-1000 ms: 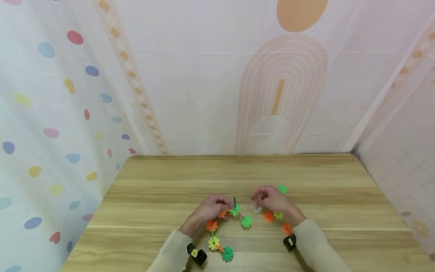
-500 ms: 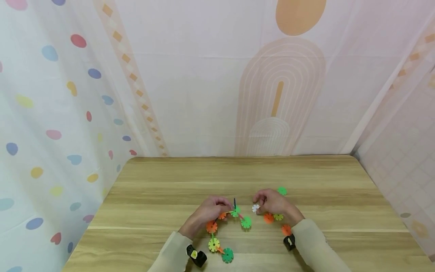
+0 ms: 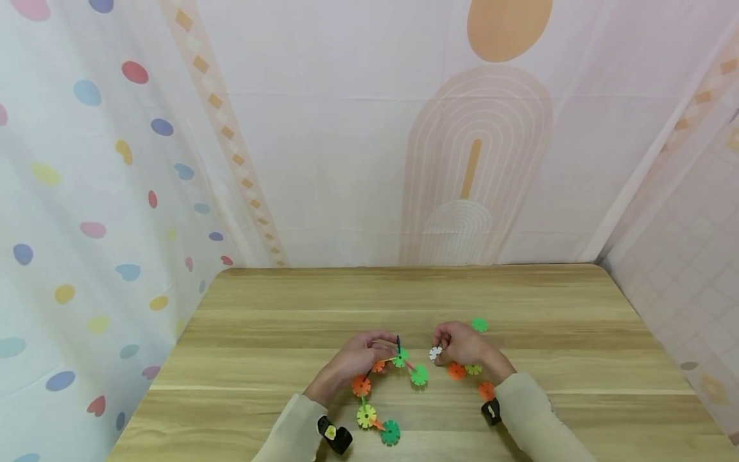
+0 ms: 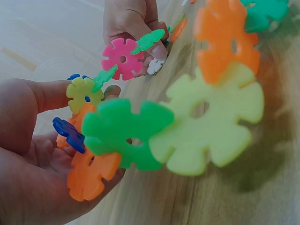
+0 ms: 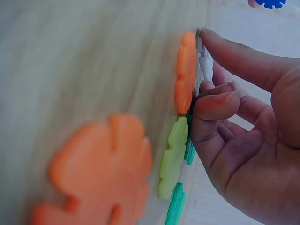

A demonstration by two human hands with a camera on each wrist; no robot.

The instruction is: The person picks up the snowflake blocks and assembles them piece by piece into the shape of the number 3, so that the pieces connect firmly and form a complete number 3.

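Wooden table (image 3: 288, 321), head view, read left to right. Left hand (image 3: 355, 359) sits at about 7 o'clock of the table's middle, fingers curled round the upper end of a chain of snowflake discs (image 3: 375, 398); the chain trails back toward 6 o'clock through orange, yellow-green and green pieces. The left wrist view shows a blue disc (image 4: 70, 132) and an orange disc (image 4: 89, 176) cradled against the palm. Right of it, at roughly 5 o'clock, the right hand (image 3: 464, 346) pinches a small white disc (image 3: 435, 352) between thumb and fingertip, edge-on to the table beside a loose orange disc (image 5: 186, 72). A single green disc (image 3: 479, 324) lies just beyond the knuckles. Judgement: pieces look light, stiff plastic, thin and slick on the faces; best taken by the rim, clear of the notches.
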